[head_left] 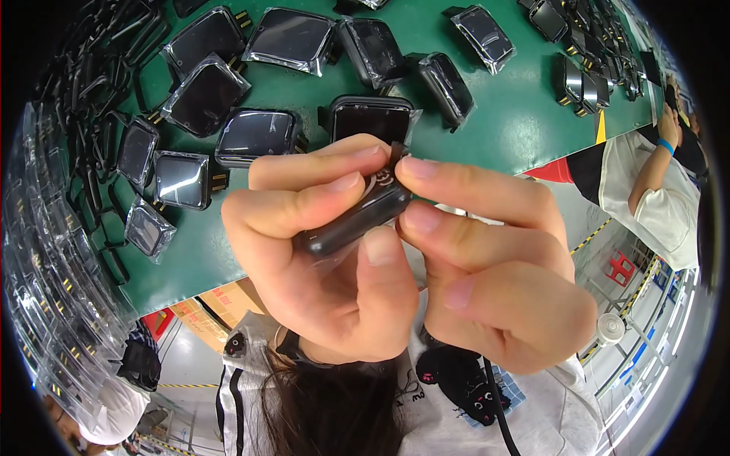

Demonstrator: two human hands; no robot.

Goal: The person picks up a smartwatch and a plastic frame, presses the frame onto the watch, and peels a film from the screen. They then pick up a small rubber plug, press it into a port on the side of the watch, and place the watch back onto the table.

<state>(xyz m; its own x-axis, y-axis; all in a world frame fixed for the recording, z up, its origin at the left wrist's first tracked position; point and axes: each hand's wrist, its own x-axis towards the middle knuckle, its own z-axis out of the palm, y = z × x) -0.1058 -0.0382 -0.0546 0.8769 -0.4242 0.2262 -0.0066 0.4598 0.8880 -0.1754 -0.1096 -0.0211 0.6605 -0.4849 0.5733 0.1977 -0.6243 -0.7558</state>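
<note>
**2 hands on a small black case**

The left hand (319, 258) and right hand (494, 266) both pinch a small black case (357, 216) in a clear wrapper, held close above the green tabletop (517, 121), where bagged black screens (255, 135) lie scattered.

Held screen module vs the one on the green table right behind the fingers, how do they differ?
1. The held screen module is pinched edge-on between the left hand and right hand; the table module lies flat, face up.
2. The held screen module shows its dark side edge, the table module its glossy black face.
3. The table module rests on the green table, the held one off it.
Both are dark, rounded rectangles.
</note>
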